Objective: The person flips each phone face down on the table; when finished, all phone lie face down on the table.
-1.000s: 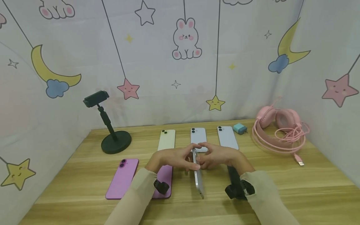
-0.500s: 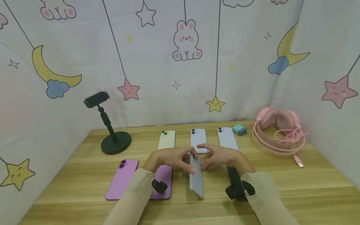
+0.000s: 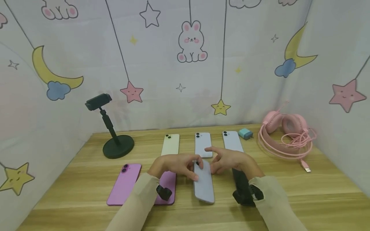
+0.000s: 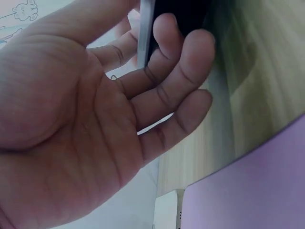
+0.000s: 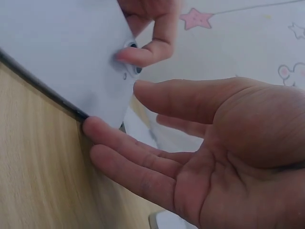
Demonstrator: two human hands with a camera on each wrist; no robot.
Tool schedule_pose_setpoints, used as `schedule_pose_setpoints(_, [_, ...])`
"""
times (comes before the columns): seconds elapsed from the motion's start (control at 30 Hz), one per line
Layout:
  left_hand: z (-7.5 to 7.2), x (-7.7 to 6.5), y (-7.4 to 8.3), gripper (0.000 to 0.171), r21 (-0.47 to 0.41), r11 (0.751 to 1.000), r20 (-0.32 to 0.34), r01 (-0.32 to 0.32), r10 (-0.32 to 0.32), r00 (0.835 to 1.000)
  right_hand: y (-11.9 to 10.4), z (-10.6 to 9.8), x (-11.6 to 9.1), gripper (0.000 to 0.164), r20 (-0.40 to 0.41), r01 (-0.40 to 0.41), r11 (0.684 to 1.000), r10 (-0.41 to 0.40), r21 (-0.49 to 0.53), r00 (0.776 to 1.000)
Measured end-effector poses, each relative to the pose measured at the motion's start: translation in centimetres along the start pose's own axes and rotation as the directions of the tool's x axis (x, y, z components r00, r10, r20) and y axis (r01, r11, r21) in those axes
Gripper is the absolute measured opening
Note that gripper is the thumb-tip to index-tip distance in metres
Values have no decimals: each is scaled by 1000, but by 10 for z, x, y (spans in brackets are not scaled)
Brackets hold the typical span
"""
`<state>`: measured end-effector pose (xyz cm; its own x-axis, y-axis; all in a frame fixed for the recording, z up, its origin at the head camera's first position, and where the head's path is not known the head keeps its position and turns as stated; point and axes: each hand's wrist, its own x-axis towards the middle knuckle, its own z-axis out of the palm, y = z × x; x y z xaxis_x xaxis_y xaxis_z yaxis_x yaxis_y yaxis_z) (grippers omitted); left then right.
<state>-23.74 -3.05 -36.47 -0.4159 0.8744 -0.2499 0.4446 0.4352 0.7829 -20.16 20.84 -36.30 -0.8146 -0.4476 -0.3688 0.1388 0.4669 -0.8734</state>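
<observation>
A pale white smartphone [image 3: 203, 183] is held back side up and tilted over the table, its right long edge lower. My left hand [image 3: 179, 164] grips its upper left part, index finger over the camera corner and thumb on the back. In the left wrist view, the other fingers of that hand [image 4: 95, 105] curl beneath the dark screen side. My right hand [image 3: 229, 160] is beside the phone's right edge. In the right wrist view, a fingertip of that hand [image 5: 214, 157] touches the phone's [image 5: 62, 57] edge, with the thumb close to its top end.
Two purple phones [image 3: 125, 183] lie left, one partly under my left forearm. A yellow phone [image 3: 170, 144] and two white phones [image 3: 203, 144] lie behind. A black phone [image 3: 240, 179] is under my right wrist. Stand [image 3: 117, 146], charger [image 3: 245, 133] and pink headphones [image 3: 284, 134] stand farther back.
The phone has turned from nearly edge-on to back side up, its right edge tipping down to the right. My right hand's index finger has come off its top; my left hand keeps its grip.
</observation>
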Motion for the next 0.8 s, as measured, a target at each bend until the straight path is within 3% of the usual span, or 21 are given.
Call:
schedule_pose_setpoints(0.57, [9, 7, -5, 37, 13, 997, 38, 71, -72, 997, -2, -5, -7, 67, -32, -30, 998, 29, -49, 999])
schedule_pose_setpoints(0.8, [12, 8, -2, 36, 58, 994, 18, 97, -98, 995, -1, -6, -7, 65, -31, -10, 998, 8, -63, 999])
